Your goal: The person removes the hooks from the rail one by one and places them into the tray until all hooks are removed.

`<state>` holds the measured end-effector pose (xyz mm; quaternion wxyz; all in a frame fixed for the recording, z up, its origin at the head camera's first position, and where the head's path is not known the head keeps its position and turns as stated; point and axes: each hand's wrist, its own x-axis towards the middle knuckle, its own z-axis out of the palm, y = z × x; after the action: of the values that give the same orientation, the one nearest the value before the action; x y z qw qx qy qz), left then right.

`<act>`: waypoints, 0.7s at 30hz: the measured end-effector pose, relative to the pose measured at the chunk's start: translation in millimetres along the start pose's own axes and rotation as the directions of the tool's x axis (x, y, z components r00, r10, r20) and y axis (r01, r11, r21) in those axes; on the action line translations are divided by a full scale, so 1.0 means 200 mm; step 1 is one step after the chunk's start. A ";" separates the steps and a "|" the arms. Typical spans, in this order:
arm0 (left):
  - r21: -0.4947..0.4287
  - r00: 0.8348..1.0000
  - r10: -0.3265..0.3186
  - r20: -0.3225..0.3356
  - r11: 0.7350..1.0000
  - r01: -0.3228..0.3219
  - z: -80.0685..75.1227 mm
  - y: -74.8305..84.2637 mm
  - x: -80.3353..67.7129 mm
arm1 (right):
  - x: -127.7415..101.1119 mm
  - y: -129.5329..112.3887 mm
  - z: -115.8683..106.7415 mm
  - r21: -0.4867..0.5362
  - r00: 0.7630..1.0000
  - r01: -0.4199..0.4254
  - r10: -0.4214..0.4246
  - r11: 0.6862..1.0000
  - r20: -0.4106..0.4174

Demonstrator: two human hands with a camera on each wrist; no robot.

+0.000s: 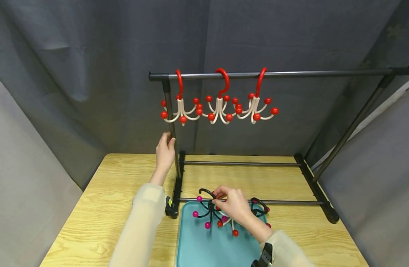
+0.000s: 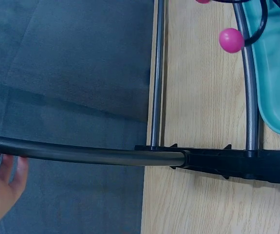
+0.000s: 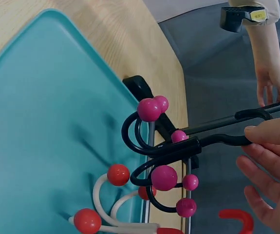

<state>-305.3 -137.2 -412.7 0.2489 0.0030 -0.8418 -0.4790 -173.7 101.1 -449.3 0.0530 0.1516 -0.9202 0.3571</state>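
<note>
i watch the left hand (image 1: pixel 165 150) curl around the rack's upright post (image 1: pixel 171 126) while the right hand (image 1: pixel 233 205) pinches a black hook with pink balls (image 1: pixel 205 211) over the teal tray (image 1: pixel 197 248) on the tabletop (image 1: pixel 107 200). three red-and-white hooks (image 1: pixel 219 105) hang on the bar above; the rack's low rail (image 1: pixel 284 202) crosses just behind the tray.

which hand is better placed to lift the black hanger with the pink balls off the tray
The right hand, probably. Its fingers already pinch the black hanger by its hook over the teal tray. The left hand is farther off, gripping the rack's upright post.
</note>
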 end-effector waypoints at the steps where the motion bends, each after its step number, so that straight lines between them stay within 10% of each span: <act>1: 0.000 1.000 -0.003 0.000 1.000 0.003 0.00 0.00 0.00 | 0.00 0.00 0.00 -0.010 1.000 0.005 -0.005 1.000 -0.001; 21: 0.005 1.000 -0.006 -0.006 1.000 0.006 0.00 0.01 -0.01 | -0.02 0.07 0.09 -0.219 0.994 0.106 -0.108 0.970 0.003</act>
<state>-303.2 -136.3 -411.7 0.2498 0.0076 -0.8422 -0.4778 -175.1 100.7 -472.1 0.0928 0.1925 -0.9441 0.2512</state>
